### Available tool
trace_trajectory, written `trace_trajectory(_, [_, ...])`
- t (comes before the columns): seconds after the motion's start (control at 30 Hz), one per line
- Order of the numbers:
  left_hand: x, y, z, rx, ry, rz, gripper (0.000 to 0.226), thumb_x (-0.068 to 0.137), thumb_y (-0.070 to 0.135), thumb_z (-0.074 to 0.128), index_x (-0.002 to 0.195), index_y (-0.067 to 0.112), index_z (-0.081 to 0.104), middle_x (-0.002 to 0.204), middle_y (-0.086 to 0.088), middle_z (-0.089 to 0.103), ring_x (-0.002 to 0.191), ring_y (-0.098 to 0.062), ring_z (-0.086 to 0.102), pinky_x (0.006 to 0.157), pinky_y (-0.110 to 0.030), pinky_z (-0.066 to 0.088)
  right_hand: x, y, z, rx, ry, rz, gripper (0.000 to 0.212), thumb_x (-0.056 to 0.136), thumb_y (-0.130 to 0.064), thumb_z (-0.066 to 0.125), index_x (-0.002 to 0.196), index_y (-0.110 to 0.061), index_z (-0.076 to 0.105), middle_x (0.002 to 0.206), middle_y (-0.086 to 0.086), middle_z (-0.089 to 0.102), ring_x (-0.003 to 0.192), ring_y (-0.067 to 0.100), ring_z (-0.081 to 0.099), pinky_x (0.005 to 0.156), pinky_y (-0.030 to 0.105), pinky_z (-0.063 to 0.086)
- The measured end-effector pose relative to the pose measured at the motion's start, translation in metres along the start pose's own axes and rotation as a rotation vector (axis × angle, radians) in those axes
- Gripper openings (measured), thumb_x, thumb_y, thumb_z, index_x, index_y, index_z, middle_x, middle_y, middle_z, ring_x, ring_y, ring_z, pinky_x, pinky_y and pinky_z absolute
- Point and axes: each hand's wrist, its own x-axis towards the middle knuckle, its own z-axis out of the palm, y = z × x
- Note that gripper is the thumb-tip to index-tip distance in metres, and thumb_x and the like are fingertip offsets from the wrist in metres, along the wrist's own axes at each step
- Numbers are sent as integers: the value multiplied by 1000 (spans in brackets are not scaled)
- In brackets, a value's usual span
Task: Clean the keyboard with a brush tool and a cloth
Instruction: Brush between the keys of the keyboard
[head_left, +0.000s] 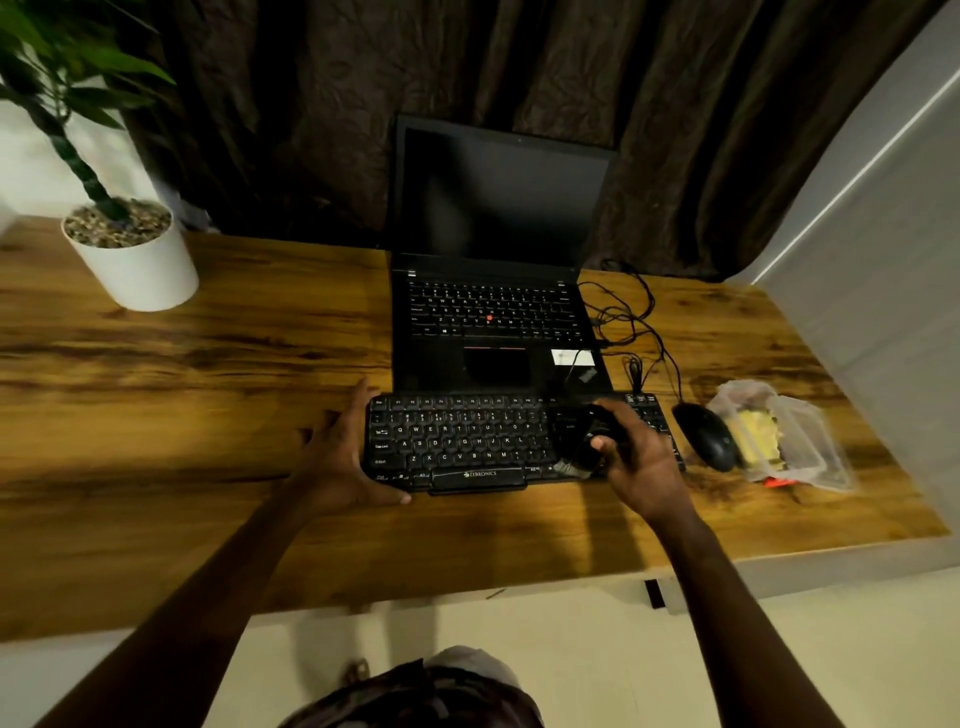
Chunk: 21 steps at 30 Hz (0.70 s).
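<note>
A black Zebronics keyboard (467, 441) lies on the wooden desk (208, 415), just in front of an open laptop. My left hand (343, 457) grips the keyboard's left end, thumb under the near edge and fingers spread along the side. My right hand (639, 462) holds a dark brush tool (579, 436) over the right part of the keyboard, its pale tip touching the keys near the front edge. A yellow cloth (758, 434) sits inside a clear plastic bag (800, 441) at the right of the desk.
The black laptop (493, 312) stands open with a dark screen. A black mouse (706, 436) lies right of the keyboard, with tangled cables (628, 322) behind it. A white potted plant (132, 260) stands at the back left. The desk's front edge runs near my body.
</note>
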Motion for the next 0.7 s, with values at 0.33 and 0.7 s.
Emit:
trace_trajectory(0.33, [-1, 0, -2, -15, 19, 1, 156, 29, 69, 84, 149, 52, -14, 152, -3, 37, 136, -30, 31, 110, -58, 26, 8, -17, 25, 28, -16, -98, 39, 98, -16, 59, 136, -18, 53, 113, -7, 61, 95, -4, 61, 74, 15, 57])
trace_trajectory(0.7, [0, 0, -1, -30, 13, -13, 157, 27, 70, 85, 148, 54, -13, 145, -10, 38, 133, -32, 37, 110, -57, 29, 6, -25, 43, 93, -54, -56, 37, 97, -25, 58, 132, -35, 51, 119, 1, 61, 103, 13, 62, 72, 17, 57])
